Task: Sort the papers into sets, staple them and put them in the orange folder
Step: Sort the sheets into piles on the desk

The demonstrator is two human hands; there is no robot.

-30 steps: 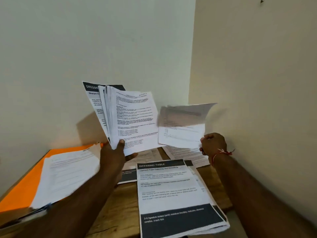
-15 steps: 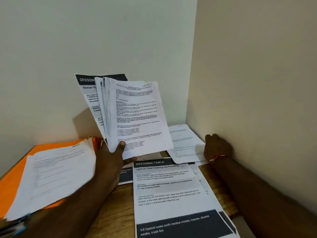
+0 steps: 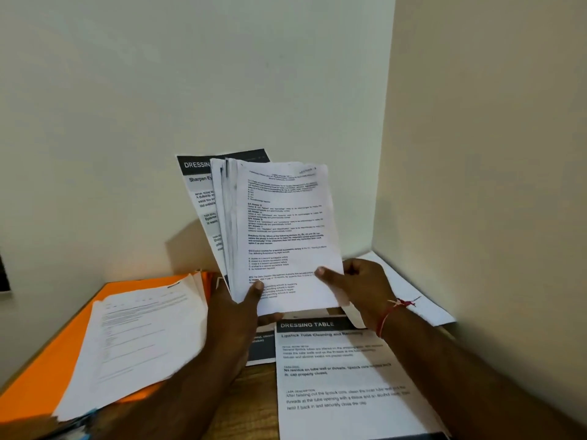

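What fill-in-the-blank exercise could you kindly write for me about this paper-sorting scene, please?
The left hand grips a fanned paper stack; a red thread circles the ____ wrist.
The folder on the left is coloured ____.
The flat sheet nearest the camera is headed DRESSING ____.
Missing: right; orange; TABLE.

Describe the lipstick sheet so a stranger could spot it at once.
Start at the wooden desk in the wall corner and look at its near right side, below the right hand. The sheet lies flat there, face up. Alone among its neighbours, it reads Lipstick Tube Cleaning under a dark DRESSING TABLE band.
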